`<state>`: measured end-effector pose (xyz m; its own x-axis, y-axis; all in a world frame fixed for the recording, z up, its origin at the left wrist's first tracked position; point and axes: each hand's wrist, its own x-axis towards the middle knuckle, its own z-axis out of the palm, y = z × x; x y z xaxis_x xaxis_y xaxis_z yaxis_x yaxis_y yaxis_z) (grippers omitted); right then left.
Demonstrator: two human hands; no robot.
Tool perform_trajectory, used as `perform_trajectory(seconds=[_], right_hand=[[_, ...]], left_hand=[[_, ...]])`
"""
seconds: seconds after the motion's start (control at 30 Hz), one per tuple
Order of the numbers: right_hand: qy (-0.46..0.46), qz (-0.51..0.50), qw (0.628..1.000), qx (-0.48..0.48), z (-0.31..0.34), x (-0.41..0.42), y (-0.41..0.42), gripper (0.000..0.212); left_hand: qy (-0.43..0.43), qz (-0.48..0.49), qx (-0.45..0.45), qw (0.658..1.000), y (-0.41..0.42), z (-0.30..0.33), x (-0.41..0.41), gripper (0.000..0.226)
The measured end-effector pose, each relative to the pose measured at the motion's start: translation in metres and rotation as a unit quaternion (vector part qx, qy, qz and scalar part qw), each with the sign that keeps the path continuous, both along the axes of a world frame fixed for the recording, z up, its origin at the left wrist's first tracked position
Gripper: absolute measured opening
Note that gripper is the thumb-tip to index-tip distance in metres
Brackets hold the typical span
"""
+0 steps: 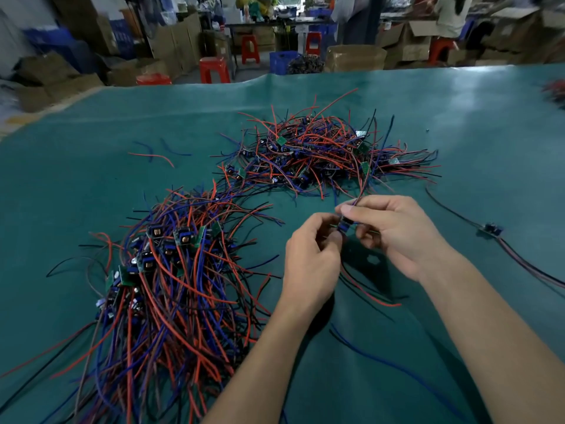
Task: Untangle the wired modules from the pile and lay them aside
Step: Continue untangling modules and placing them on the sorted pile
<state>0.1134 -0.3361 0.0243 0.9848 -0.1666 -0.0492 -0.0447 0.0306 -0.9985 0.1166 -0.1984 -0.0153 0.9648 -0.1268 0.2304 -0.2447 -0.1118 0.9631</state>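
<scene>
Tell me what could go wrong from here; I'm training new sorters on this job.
Wires rising from the module that both hands pinch run back toward the far pile; pulling could drag more modules along. Tugging by the wires may strain their joints. Its hanging wires could snag on the near pile.

Site: small electronics assembly workshop. I sit at a broad bench under a green mat (458, 117), heaped with wired circuit modules (321, 151) in red, blue and black leads. Behind the bench: stacked cardboard cartons (354, 58), red plastic stools (214, 68), blue crates (282, 61), and another worker (449, 13) seated at a far table.
</scene>
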Motion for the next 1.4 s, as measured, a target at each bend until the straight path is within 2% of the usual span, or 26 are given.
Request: perform_trajectory(seconds=[0.1,0.17,0.27,0.37,0.43,0.53,0.63,0.67,0.7,0.77,0.83,0.9,0.93,0.97,1.03,1.13,1.23,1.33,1.4], right_hand=[[-0.042,-0.011,0.999,-0.034,-0.002,0.002,-0.005,0.009],[-0.08,-0.042,0.99,-0.107,-0.006,0.004,-0.01,0.01],[-0.142,-0.124,0.96,-0.204,-0.009,0.009,-0.024,0.01],[-0.188,-0.218,0.919,-0.27,-0.009,0.013,-0.045,0.026],[-0.195,-0.277,0.905,-0.257,-0.006,0.013,-0.057,0.024],[-0.194,-0.388,0.891,-0.132,0.0,0.009,-0.069,0.018],[-0.158,-0.518,0.84,-0.041,0.004,0.005,-0.076,0.019],[-0.146,-0.519,0.842,-0.034,0.003,0.004,-0.077,0.021],[-0.128,-0.485,0.864,-0.039,0.003,0.005,-0.073,0.023],[-0.068,-0.336,0.936,-0.078,0.001,0.006,-0.055,0.024],[-0.021,-0.142,0.982,-0.123,0.001,0.004,-0.032,0.027],[-0.035,-0.011,0.988,-0.152,-0.004,0.002,-0.012,0.021],[-0.06,0.014,0.984,-0.167,-0.007,0.002,-0.005,0.014],[-0.087,0.018,0.98,-0.178,-0.008,0.002,-0.001,0.008],[-0.133,-0.011,0.975,-0.176,-0.007,0.002,-0.001,0.011],[-0.221,-0.123,0.957,-0.145,0.008,0.001,-0.015,0.019],[-0.297,-0.213,0.926,-0.097,0.035,-0.004,-0.018,0.012],[-0.344,-0.236,0.903,-0.101,0.068,-0.008,-0.001,0.005],[-0.367,-0.208,0.902,-0.09,0.091,-0.009,0.019,0.004]], left_hand=[[0.007,0.02,0.016,1.0,-0.001,-0.001,0.0,0.01],[0.015,0.012,0.028,0.999,-0.001,-0.001,0.001,0.014],[0.022,-0.006,0.044,0.999,-0.002,0.0,0.0,0.018],[0.015,-0.009,0.06,0.998,-0.003,0.0,-0.002,0.015],[0.011,-0.019,0.068,0.997,-0.003,0.001,-0.004,0.016],[0.004,-0.018,0.08,0.997,-0.003,0.001,-0.004,0.016],[0.003,0.019,0.072,0.997,-0.002,0.0,-0.003,0.016],[0.007,0.034,0.056,0.998,-0.001,0.0,-0.002,0.016],[0.01,0.046,0.043,0.998,-0.001,0.0,-0.002,0.015],[0.011,0.063,0.028,0.998,-0.001,0.0,-0.002,0.014],[0.004,0.069,0.022,0.997,0.0,0.0,-0.002,0.014],[-0.01,0.064,0.028,0.998,0.0,-0.001,-0.001,0.013],[-0.014,0.059,0.032,0.998,0.0,0.0,-0.001,0.013],[-0.013,0.055,0.035,0.998,0.0,0.0,-0.001,0.013],[-0.006,0.049,0.037,0.998,0.0,-0.001,0.0,0.013],[0.004,0.024,0.043,0.999,-0.002,-0.001,-0.001,0.013],[-0.013,-0.006,0.053,0.998,-0.003,0.001,-0.003,0.014],[-0.012,-0.01,0.06,0.998,-0.003,0.0,-0.003,0.017],[-0.005,-0.001,0.085,0.996,-0.003,-0.001,-0.001,0.018]])
